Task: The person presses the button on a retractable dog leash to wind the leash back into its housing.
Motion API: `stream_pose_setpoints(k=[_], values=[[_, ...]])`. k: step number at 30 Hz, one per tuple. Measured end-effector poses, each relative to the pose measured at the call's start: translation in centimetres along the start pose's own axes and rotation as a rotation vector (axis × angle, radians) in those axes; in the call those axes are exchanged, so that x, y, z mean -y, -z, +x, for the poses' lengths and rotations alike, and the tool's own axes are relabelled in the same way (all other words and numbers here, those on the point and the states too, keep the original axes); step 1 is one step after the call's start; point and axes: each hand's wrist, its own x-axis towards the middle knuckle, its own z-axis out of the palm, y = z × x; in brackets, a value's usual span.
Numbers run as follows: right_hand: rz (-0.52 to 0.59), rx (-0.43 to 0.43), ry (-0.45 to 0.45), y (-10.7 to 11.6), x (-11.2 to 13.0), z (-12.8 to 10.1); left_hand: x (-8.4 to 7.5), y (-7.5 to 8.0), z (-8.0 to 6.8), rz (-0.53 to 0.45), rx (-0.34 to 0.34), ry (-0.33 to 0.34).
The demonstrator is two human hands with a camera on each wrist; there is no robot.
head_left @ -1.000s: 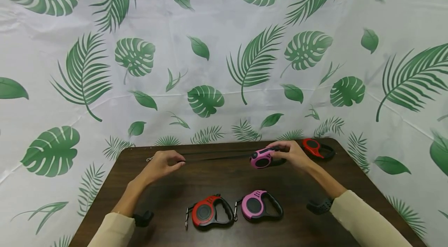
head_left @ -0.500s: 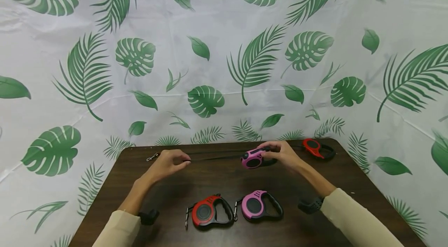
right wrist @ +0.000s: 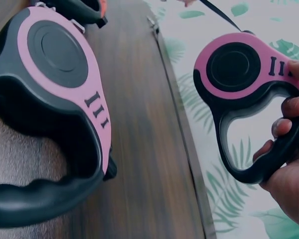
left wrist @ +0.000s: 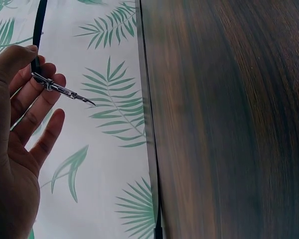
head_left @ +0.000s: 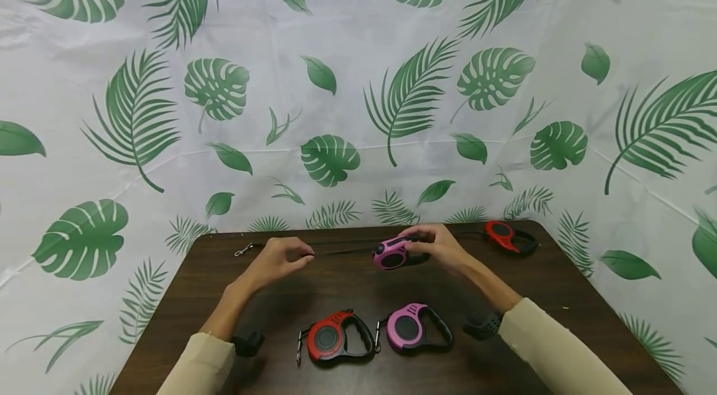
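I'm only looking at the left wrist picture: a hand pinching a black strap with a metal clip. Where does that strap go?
Observer: It runs to a pink leash reel held in the right hand.
Visitor: Are there more of those?
Observer: Three more, on the table: a red reel and a second pink reel closer in, plus a far red reel at the back right.
Visitor: What's the thin black strap along the table's edge?
Observer: Apparently it belongs to the far red reel; the head view shows another metal clip lying at its left end.
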Motion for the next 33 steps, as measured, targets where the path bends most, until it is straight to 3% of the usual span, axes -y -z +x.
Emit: stream_pose_setpoints(k=[12,20,28,33], values=[[0.035,0.022,0.01,-1.7,0.0,0.8,-0.7,-0.5,0.7,-0.029,0.023,0.026],[0.069,0.053,0.035,-2.9,-0.1,1.2,-1.4,-1.3,1.3,-0.042,0.011,-0.001],[0.134,0.076,0.035,-4.2,-0.1,1.9,-1.8,-2.2,1.7,-0.054,0.016,0.005],[0.12,0.07,0.026,-5.0,0.2,2.1,-2.0,-2.6,1.9,-0.07,0.01,0.012]])
